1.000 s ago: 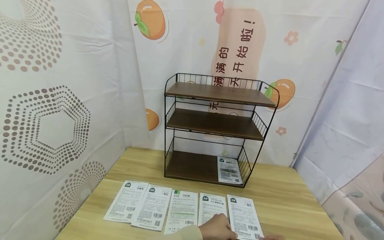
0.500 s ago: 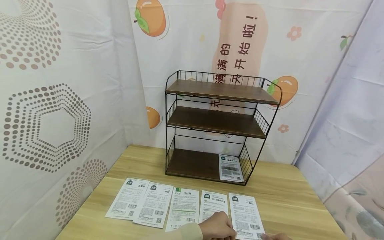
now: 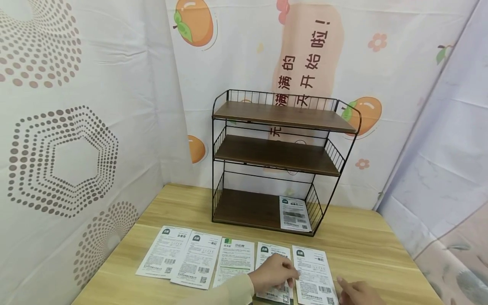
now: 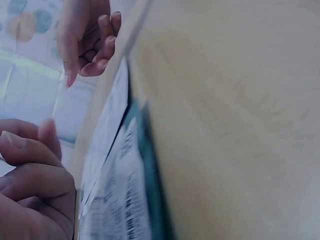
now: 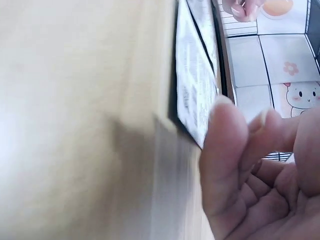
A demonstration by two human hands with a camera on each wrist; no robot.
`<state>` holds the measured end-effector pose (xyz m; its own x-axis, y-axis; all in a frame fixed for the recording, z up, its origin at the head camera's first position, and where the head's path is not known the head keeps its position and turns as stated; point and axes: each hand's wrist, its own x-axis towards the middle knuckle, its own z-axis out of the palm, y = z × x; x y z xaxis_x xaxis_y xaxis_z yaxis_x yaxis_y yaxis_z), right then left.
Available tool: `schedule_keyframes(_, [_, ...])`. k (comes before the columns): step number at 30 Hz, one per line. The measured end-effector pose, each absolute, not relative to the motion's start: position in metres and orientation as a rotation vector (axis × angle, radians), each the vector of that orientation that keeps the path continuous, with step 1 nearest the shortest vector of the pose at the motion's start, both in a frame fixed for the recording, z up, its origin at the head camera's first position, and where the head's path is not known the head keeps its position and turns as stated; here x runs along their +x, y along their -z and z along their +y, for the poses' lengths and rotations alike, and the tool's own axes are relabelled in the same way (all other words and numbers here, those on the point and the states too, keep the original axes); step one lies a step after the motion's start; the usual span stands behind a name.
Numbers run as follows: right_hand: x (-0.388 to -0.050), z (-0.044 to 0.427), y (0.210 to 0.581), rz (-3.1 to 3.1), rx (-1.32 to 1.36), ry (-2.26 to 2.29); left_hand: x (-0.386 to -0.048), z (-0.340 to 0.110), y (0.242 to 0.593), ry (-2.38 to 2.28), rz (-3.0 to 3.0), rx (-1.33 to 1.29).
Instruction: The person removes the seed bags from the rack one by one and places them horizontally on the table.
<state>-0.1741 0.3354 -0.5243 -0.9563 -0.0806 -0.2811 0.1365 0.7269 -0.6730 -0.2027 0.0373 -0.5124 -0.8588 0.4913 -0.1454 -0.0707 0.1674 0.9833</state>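
A row of white printed seed packets lies across the front of the table. Over the fourth packet [image 3: 263, 254] hovers my left hand [image 3: 275, 270], fingers loosely bent and nothing gripped; it hides part of the print. The rightmost packet [image 3: 314, 273] lies flat between my two hands. By its lower right edge is my right hand [image 3: 360, 292], partly cut off by the frame. In the right wrist view its fingers [image 5: 225, 145] are relaxed and hold nothing. A green edge shows on the near packet [image 4: 127, 195] in the left wrist view.
Behind the row stands a black wire rack with brown shelves [image 3: 276, 154]. One packet [image 3: 295, 214] lies at the right end of its bottom shelf. Further left in the row are a green-printed packet [image 3: 234, 258] and two overlapping ones [image 3: 196, 258]. Patterned curtains [image 3: 76, 127] enclose the table.
My left hand has lifted off the rightmost packet's lower left corner and moved up over the fourth packet. The right hand has drawn away to the right from its lower right corner.
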Motion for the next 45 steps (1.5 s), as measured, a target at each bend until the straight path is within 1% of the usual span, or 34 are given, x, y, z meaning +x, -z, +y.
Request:
schedule_keyframes(7, [-0.197,0.317,0.509,2.428,0.031,1.39,-0.232,0.033,0.508,-1.857,2.026,0.249])
schedule_keyframes(15, [-0.245,0.299,0.506,2.161,0.017,1.647,-0.267,0.032,0.51,-1.982,2.018,0.174])
schedule_keyframes(24, [-0.284,0.278,0.514,2.128,0.315,1.852,-0.295,0.034,0.521,-2.017,1.969,0.019])
schedule_keyframes(28, [-0.294,0.275,0.518,2.054,0.386,1.965,-0.303,0.031,0.525,-1.984,2.019,0.018])
schedule_keyframes(33, [-0.305,0.272,0.518,2.039,0.417,1.996,-0.311,0.029,0.529,-1.99,2.034,-0.014])
schedule_keyframes(39, [-0.314,0.265,0.521,2.051,0.437,1.97,-0.315,0.026,0.528,-1.997,2.026,-0.081])
schedule_keyframes(45, [-0.319,0.264,0.527,2.068,0.449,1.982,-0.317,0.029,0.528,-2.027,1.974,-0.082])
